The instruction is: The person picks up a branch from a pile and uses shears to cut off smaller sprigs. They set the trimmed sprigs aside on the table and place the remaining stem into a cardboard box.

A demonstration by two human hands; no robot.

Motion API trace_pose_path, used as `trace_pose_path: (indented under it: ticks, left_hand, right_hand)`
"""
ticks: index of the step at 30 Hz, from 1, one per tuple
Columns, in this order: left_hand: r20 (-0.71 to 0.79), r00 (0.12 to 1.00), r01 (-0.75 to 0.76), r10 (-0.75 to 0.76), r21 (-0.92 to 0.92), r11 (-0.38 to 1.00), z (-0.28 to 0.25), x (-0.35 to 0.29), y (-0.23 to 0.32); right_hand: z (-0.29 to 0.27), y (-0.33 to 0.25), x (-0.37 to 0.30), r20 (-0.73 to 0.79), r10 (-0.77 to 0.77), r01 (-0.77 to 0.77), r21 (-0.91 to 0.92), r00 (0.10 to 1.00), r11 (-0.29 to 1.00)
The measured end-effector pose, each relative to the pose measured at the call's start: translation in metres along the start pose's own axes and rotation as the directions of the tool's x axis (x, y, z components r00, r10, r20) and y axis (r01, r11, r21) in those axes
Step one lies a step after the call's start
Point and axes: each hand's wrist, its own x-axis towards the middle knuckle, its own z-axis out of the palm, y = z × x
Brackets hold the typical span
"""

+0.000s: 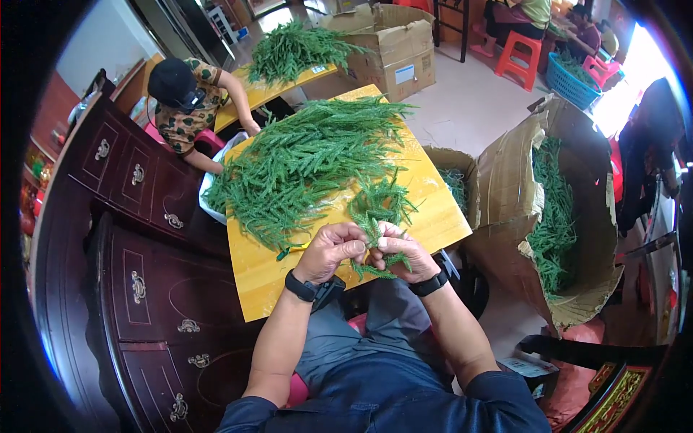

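Note:
Close together over the near edge of the yellow table point(426, 209), my two hands pinch a small green fern-like sprig point(372, 229). My left hand point(333, 249) grips it with thumb and forefinger. My right hand point(404, 254) holds it from the other side, and some fronds hang below the fingers. Just beyond lies a small bunch of loose green sprigs point(382, 198). A big heap of artificial-looking green sprays point(310, 159) covers much of the tabletop. Beside my left hand a small tool with a yellow and dark green part point(284, 254) lies partly under the greenery.
A person in a black cap point(180, 94) sits at the table's far left. At right stands a torn cardboard box point(505, 180) holding greenery. Another carton point(404, 58) stands behind, near a red stool point(518, 61). Dark wooden drawers point(144, 289) line my left.

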Motion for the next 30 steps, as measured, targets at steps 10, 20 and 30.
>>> trace_pose_path:
  ticks: [10, 20, 30]
  left_hand:
    - [-0.01, 0.999, 0.044, -0.045, -0.105, 0.994, 0.003, 0.003, -0.002]
    - [-0.095, 0.994, 0.032, -0.061, -0.278, 0.96, 0.003, 0.008, -0.01]
    - [-0.024, 0.998, 0.05, -0.06, -0.291, 0.955, 0.001, 0.008, -0.008]
  right_hand:
    - [0.007, 0.001, 0.001, 0.006, 0.021, -0.021, -0.025, 1.0, 0.999]
    - [-0.003, 0.018, 0.011, -0.186, -0.379, 0.285, -0.393, 0.906, 0.874]
    - [0.005, 0.021, 0.015, -0.197, -0.362, 0.323, -0.204, 0.911, 0.924]
